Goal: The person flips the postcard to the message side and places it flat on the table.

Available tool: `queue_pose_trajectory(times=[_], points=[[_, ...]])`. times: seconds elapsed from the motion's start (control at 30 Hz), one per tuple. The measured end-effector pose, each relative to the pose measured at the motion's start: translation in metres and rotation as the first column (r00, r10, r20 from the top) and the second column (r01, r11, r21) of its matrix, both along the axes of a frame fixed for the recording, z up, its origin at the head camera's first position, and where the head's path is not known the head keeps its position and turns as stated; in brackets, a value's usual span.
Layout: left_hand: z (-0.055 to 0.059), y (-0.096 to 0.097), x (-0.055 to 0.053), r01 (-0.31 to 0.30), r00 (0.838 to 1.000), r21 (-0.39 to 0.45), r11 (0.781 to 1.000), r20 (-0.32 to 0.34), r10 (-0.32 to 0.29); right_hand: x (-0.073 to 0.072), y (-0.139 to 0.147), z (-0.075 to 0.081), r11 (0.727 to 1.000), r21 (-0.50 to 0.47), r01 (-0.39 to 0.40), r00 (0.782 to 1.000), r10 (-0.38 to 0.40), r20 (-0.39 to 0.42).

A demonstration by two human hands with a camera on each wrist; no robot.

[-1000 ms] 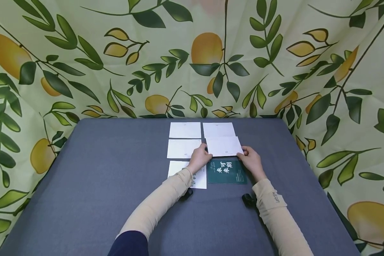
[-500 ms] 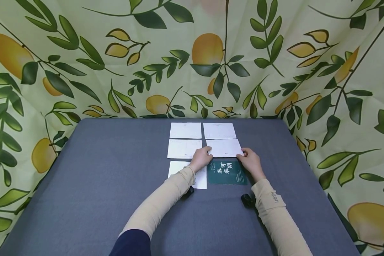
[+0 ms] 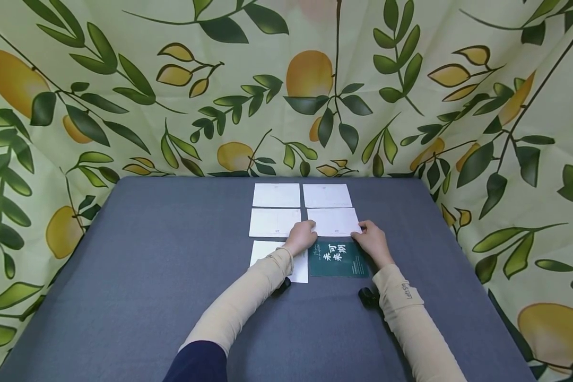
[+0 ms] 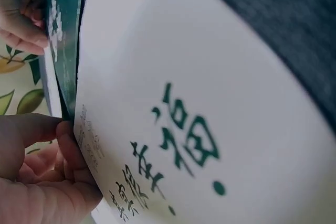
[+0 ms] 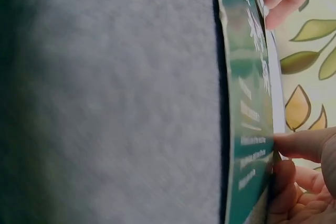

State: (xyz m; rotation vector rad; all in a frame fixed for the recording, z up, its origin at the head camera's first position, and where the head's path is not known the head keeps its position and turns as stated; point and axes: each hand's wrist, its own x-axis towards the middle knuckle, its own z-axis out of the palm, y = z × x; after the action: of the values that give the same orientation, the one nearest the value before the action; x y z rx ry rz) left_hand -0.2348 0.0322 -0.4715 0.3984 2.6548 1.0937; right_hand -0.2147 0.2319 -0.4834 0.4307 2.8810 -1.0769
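Note:
A white card (image 3: 333,222) lies at the right of the middle row in the head view. My left hand (image 3: 301,237) pinches its near left corner between thumb and finger. At its near right corner, my right hand (image 3: 372,243) does the same. Just below it lies a dark green card (image 3: 339,260) with white characters. Left of that is a white card with green characters (image 4: 157,66), partly hidden by my left forearm in the head view. Seen from the right wrist, the pinching right fingers (image 5: 296,142) sit beyond the green card's far edge.
Another white card (image 3: 273,222) lies left of the held one. Two more white cards, a left one (image 3: 276,195) and a right one (image 3: 327,196), form the back row. A grey cloth (image 3: 148,276) covers the table, and a fruit-patterned curtain (image 3: 248,106) hangs behind it.
The held white card has come down and slightly towards me, from overlapping the back right card to lying flat below it. Both hands keep hold of its near corners.

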Motion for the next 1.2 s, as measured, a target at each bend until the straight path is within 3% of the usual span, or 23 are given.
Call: queue_pose_trajectory(times=[0.47, 0.8, 1.2], points=[[0.004, 0.003, 0.002, -0.021, 0.999, -0.044, 0.999, -0.027, 0.020, -0.003, -0.004, 0.001, 0.999, -0.023, 0.022, 0.997, -0.021, 0.068], [0.009, 0.000, 0.005, -0.013, 0.999, -0.043, 0.999, -0.039, 0.011, 0.001, 0.002, 0.004, 0.996, -0.078, 0.045, 0.999, -0.043, 0.034], [0.039, -0.032, 0.013, -0.011, 0.999, 0.063, 0.998, -0.033, 0.013, 0.011, -0.015, 0.027, 0.978, -0.198, 0.061, 0.996, -0.071, -0.044]])
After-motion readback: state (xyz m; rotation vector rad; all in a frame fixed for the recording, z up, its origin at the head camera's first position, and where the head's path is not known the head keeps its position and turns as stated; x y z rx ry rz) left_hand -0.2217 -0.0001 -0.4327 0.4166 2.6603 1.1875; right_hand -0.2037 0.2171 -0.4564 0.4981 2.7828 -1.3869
